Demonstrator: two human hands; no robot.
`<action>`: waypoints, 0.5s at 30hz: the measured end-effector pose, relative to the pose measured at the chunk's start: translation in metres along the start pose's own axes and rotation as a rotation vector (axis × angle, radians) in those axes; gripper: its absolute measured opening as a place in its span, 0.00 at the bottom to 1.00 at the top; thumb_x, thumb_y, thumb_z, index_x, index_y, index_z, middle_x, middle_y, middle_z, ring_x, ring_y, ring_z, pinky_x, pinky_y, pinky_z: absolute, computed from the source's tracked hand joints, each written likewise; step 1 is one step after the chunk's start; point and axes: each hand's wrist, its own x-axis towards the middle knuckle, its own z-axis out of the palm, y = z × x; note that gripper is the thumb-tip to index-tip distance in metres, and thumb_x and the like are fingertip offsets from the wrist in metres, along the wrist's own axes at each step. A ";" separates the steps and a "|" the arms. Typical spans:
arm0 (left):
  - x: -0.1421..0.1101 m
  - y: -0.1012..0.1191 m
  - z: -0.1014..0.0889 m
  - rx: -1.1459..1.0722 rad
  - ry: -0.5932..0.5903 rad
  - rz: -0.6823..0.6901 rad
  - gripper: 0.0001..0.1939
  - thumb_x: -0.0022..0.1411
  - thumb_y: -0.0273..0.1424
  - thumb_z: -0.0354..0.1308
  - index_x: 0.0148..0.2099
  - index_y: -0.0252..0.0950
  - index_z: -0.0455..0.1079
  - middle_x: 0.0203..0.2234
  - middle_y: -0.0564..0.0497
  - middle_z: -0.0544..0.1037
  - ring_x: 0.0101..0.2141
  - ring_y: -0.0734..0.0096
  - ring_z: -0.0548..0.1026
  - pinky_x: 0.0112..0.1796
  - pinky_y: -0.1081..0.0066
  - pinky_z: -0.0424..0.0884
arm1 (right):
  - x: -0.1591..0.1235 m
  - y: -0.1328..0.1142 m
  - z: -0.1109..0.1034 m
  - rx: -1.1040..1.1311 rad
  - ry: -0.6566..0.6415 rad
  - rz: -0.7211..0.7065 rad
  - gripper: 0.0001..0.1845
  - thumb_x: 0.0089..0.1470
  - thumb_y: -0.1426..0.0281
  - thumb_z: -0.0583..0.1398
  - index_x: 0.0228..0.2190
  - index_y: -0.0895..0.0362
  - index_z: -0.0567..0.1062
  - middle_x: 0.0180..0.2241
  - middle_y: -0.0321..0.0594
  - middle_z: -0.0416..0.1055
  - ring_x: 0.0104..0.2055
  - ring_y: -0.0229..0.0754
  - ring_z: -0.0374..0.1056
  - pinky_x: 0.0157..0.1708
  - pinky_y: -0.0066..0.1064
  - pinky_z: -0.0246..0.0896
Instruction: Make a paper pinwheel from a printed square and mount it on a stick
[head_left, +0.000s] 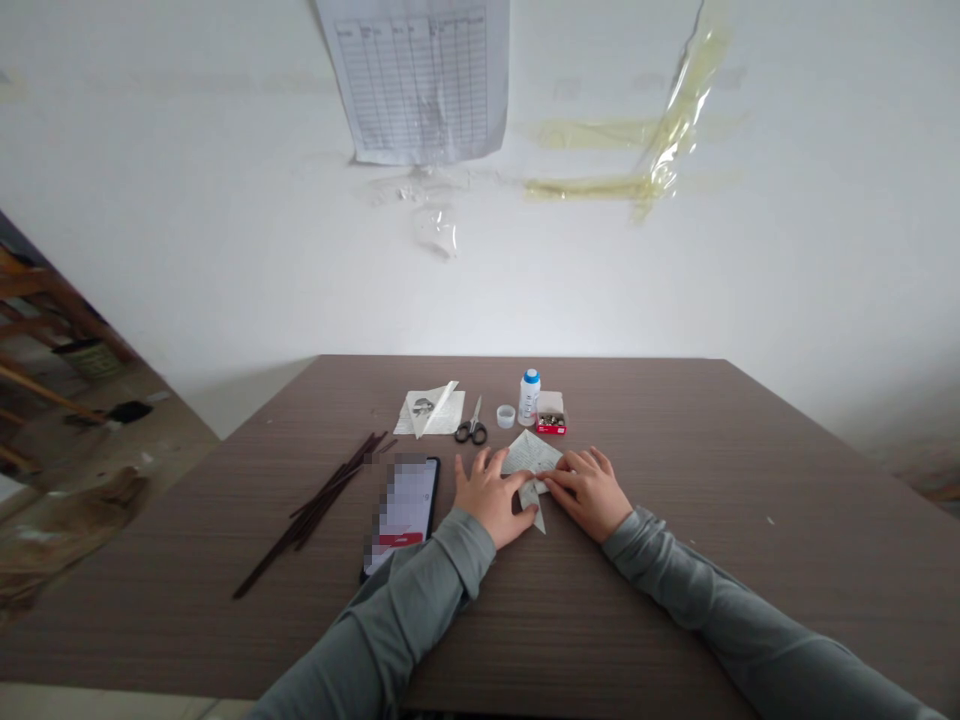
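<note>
A folded sheet of printed paper (531, 465) lies on the brown wood-grain table (645, 560), its point toward me. My left hand (491, 497) presses its left side with the fingertips, and my right hand (589, 490) holds its right side. Both hands rest on the tabletop, and they hide the middle of the fold. Just beyond the paper stand black-handled scissors (471, 420) and a white bottle with a blue cap (529, 397). A small red box of metal fasteners (551, 413) sits to the bottle's right.
A small clear lid (505, 416) sits by the bottle. Further left are printed paper scraps (429, 412), a smartphone (401, 515) by my left forearm, and several thin dark sticks (315, 510). A paper chart (420, 80) hangs on the wall behind.
</note>
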 end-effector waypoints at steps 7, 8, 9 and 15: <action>-0.001 0.002 -0.006 0.009 -0.019 -0.016 0.31 0.77 0.40 0.81 0.79 0.54 0.90 0.92 0.41 0.71 0.89 0.16 0.65 0.86 0.08 0.54 | 0.001 0.001 0.004 -0.014 -0.010 0.013 0.20 0.83 0.62 0.64 0.53 0.36 0.99 0.45 0.46 0.90 0.53 0.62 0.89 0.78 0.75 0.77; -0.001 0.003 -0.007 0.010 -0.026 -0.013 0.31 0.78 0.40 0.81 0.79 0.54 0.90 0.92 0.40 0.71 0.89 0.16 0.65 0.86 0.07 0.53 | 0.000 0.002 0.004 -0.018 -0.010 0.008 0.21 0.83 0.62 0.64 0.53 0.36 0.99 0.45 0.46 0.90 0.53 0.62 0.90 0.78 0.76 0.77; -0.001 0.003 -0.009 0.011 -0.029 -0.009 0.31 0.78 0.40 0.80 0.79 0.53 0.90 0.92 0.40 0.70 0.89 0.16 0.65 0.86 0.08 0.53 | 0.000 0.003 0.005 -0.020 -0.008 0.000 0.21 0.84 0.62 0.63 0.54 0.35 0.99 0.46 0.46 0.90 0.53 0.62 0.90 0.78 0.75 0.77; 0.001 0.003 -0.009 -0.002 -0.027 -0.016 0.30 0.77 0.39 0.81 0.78 0.54 0.91 0.90 0.41 0.75 0.88 0.20 0.68 0.86 0.10 0.57 | -0.003 0.008 0.008 -0.026 -0.001 -0.017 0.22 0.85 0.62 0.63 0.57 0.30 0.98 0.47 0.46 0.91 0.55 0.62 0.89 0.79 0.73 0.76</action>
